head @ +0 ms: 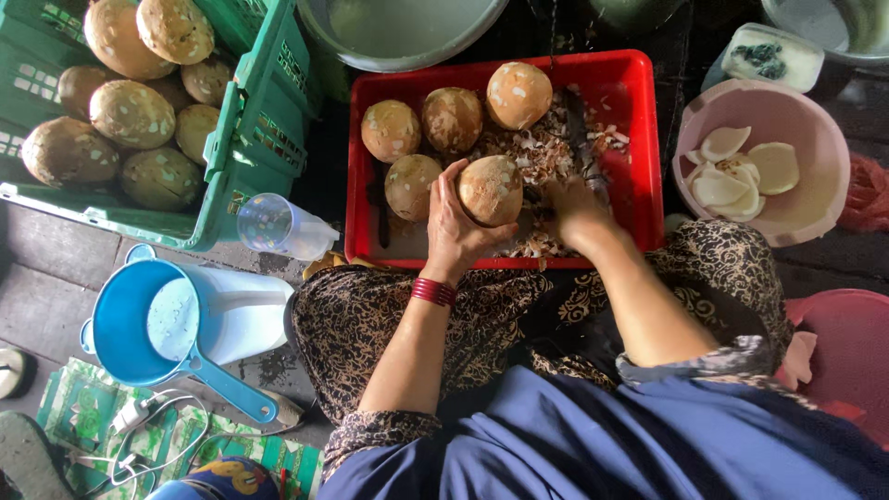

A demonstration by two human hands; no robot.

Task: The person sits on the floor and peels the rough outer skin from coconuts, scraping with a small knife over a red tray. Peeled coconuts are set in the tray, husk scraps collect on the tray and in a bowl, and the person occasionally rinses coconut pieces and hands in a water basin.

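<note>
My left hand (451, 225) grips a round brown husked coconut (491, 189) over the near edge of a red plastic tray (641, 111). My right hand (576, 211) rests in the tray just right of that coconut, closed around a dark knife (578, 130) whose blade points away from me. Several more coconuts (451, 118) lie in the tray's left half, among brown shavings (546, 153).
A green crate (250, 139) full of coconuts stands at left. A pink bowl (815, 199) holding white coconut pieces sits at right. A blue jug (130, 324), a clear plastic cup (278, 225), a grey basin (398, 37) and a red stool (847, 338) surround me.
</note>
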